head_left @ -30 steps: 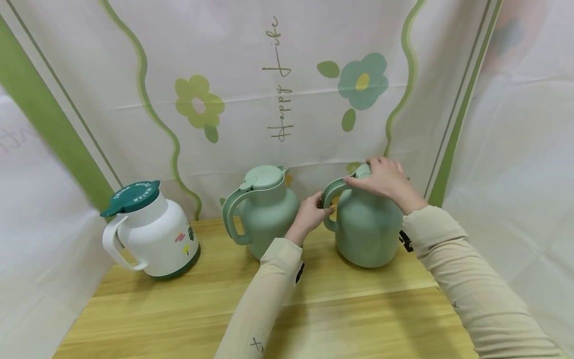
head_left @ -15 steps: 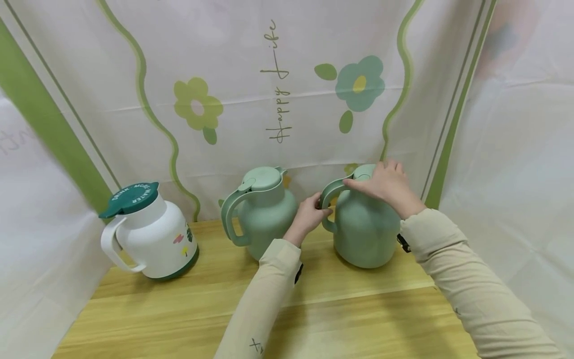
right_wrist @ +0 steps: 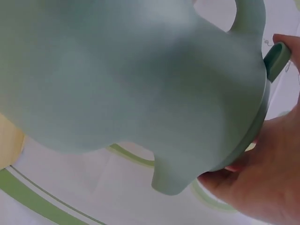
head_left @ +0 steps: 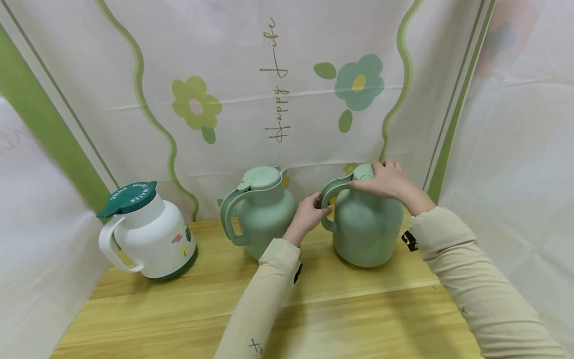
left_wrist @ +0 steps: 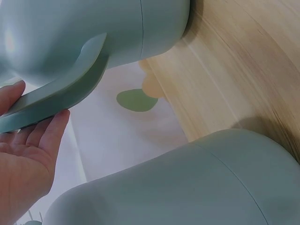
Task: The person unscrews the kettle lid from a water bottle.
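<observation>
Standing upright, matte grn jug [head_left: 367,232] had L hand [head_left: 308,214] clamped on handle [left_wrist: 61,95], R hand [head_left: 389,180] gripping lid [head_left: 362,172]. L wrist [head_left: 293,235] part-hid 2nd grn jug [head_left: 264,214]; white jug [head_left: 154,242] stood beyond.

Lid [head_left: 130,198] reads "DRINK MORE WATER" — backdrop [head_left: 242,124], "Happy Life".

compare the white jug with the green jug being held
Colour: the white jug has a dark green lid and base; the green jug looks pale green throughout.
Decoration: the white jug carries lettering and coloured prints; the green jug's visible body is plain.
Handling: the white jug stands untouched; the left hand grips the green jug's handle, the right hand its lid.
Both stand on the table.
</observation>
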Available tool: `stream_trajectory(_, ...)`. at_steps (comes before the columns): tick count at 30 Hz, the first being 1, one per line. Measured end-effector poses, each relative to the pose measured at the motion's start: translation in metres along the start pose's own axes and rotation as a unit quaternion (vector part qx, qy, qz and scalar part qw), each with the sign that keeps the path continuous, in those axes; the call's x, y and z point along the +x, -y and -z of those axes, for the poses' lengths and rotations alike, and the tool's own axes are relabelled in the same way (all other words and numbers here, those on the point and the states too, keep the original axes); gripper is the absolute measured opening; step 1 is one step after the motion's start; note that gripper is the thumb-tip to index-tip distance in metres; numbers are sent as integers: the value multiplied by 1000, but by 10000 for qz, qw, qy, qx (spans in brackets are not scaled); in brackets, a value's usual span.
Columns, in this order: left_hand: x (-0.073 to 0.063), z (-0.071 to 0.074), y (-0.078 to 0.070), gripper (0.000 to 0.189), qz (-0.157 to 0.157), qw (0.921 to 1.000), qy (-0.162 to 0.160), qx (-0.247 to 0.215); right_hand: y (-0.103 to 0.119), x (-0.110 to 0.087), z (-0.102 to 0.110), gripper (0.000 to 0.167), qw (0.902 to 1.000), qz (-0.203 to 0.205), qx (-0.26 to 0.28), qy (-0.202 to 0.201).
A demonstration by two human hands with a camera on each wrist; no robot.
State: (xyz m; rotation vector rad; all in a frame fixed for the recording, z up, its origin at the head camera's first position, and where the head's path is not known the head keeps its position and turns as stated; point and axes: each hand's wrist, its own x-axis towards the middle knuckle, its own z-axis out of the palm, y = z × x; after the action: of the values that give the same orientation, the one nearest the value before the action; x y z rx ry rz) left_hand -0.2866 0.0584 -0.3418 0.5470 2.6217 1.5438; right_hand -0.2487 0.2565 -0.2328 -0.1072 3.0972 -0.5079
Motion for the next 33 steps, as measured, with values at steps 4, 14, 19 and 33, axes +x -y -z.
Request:
stream_trajectory(4,0,0,0,31,-25,10000,7,-45,-4,0,1,97,9992,178,347,56)
stream_trajectory(14,-1,0,0,27,22,10000,-38,-11,-10,-3,1,91,9969,286,686,261)
stream_trajectory(19,-2,-1,-3,27,42,10000,-6,27,-4,-4,-4,99,9979,-36,605,217)
stream_trajectory(33,-2,-2,0,27,21,10000,-44,-60,-5,-7,-5,88,9992,-36,407,45)
